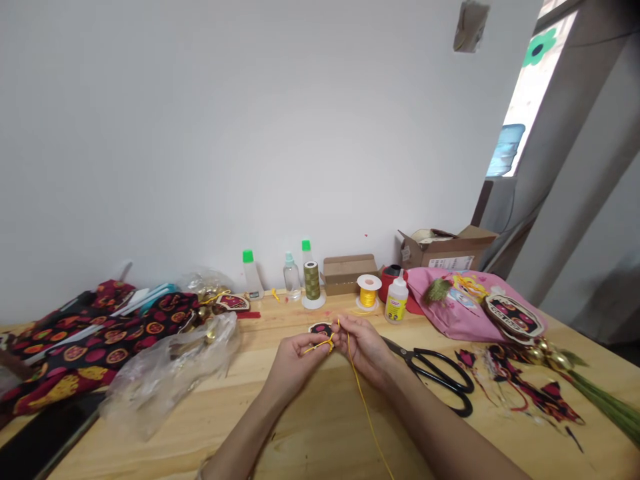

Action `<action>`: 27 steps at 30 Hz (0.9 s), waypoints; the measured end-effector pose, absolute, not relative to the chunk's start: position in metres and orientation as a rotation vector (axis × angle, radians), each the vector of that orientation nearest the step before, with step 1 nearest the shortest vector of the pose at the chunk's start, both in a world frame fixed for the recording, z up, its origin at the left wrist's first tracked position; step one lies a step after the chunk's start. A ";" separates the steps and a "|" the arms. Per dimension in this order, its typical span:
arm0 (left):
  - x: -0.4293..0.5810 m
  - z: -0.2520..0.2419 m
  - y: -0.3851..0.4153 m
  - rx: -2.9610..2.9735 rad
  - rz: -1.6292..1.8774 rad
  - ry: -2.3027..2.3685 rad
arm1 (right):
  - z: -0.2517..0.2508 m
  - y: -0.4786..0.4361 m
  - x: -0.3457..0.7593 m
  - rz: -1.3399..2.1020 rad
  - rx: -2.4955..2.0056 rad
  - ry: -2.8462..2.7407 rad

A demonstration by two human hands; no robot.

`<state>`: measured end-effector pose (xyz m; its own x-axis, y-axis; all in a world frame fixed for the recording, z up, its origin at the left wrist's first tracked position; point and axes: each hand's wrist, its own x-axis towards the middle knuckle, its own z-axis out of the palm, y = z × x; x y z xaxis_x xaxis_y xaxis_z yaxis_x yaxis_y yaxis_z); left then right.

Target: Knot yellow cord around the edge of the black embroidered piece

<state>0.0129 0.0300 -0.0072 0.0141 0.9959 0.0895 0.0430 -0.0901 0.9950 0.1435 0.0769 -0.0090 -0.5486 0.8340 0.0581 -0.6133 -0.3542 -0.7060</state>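
Observation:
Both hands meet over the middle of the wooden table. My left hand [303,357] is closed, its thumb and fingers pinching a knotted loop of yellow cord [369,417]. My right hand [363,347] is closed too, pinching the same cord close to the knot, with a long tail hanging past the wrist toward the table's front edge. Just behind the fingertips shows a small dark patterned piece with a pale border [320,328], partly hidden by the hands. Black-handled scissors [443,373] lie right of my right forearm, blades partly hidden.
Behind the hands stand a green thread spool [311,281], a yellow cord spool [369,293], a glue bottle [397,300] and a small cardboard box [351,273]. Patterned fabric [155,317] and a plastic bag [170,373] lie left. A pink bag [445,320] and fabric scraps [540,397] lie right.

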 end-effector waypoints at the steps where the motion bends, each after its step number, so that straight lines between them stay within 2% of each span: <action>1: 0.013 -0.007 0.030 1.309 1.250 1.180 | -0.009 0.077 0.144 2.000 -0.397 -0.863; 13: 0.011 -0.011 0.031 1.281 1.264 1.271 | -0.007 0.071 0.140 1.948 -0.400 -1.014; 27: 0.015 -0.004 0.028 1.378 1.329 1.327 | -0.009 0.076 0.140 1.990 -0.379 -0.729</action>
<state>0.0149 0.0275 -0.0037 -0.0969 0.9829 0.1565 0.1548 -0.1404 0.9779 0.1403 0.0761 -0.0094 -0.5017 0.8645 0.0304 -0.6798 -0.3723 -0.6319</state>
